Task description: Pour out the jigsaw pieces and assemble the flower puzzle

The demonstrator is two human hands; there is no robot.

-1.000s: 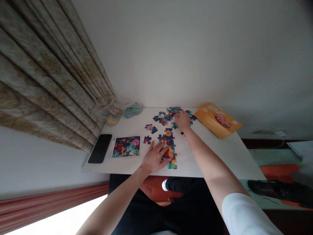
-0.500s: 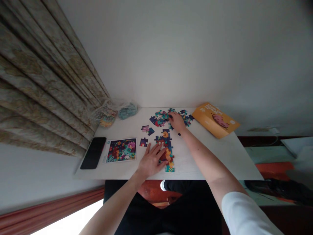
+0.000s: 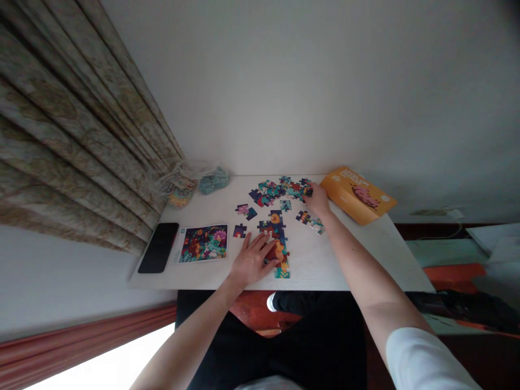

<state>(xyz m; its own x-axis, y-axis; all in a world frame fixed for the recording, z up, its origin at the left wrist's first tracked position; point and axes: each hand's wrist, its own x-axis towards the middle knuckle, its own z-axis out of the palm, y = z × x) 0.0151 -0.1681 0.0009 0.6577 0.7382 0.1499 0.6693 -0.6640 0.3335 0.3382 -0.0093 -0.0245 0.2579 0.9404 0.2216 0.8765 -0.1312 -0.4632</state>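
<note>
A joined strip of colourful puzzle pieces (image 3: 279,244) lies near the front of the white table (image 3: 365,260). My left hand (image 3: 252,260) rests flat on its left side, fingers spread. A heap of loose puzzle pieces (image 3: 280,190) lies at the back of the table. My right hand (image 3: 317,201) reaches to the right end of that heap, fingers curled at a dark piece; whether it grips the piece is unclear. Two more loose pieces (image 3: 310,220) lie just under my right wrist.
An orange puzzle box (image 3: 357,195) lies at the back right. A picture card (image 3: 204,243) and a black phone (image 3: 158,247) lie at the left. Plastic bags of pieces (image 3: 195,181) sit by the curtain (image 3: 81,151). Single pieces (image 3: 246,211) lie between.
My right hand has moved right along the heap, from its middle to its right end near the orange box. My left hand stays on the joined strip.
</note>
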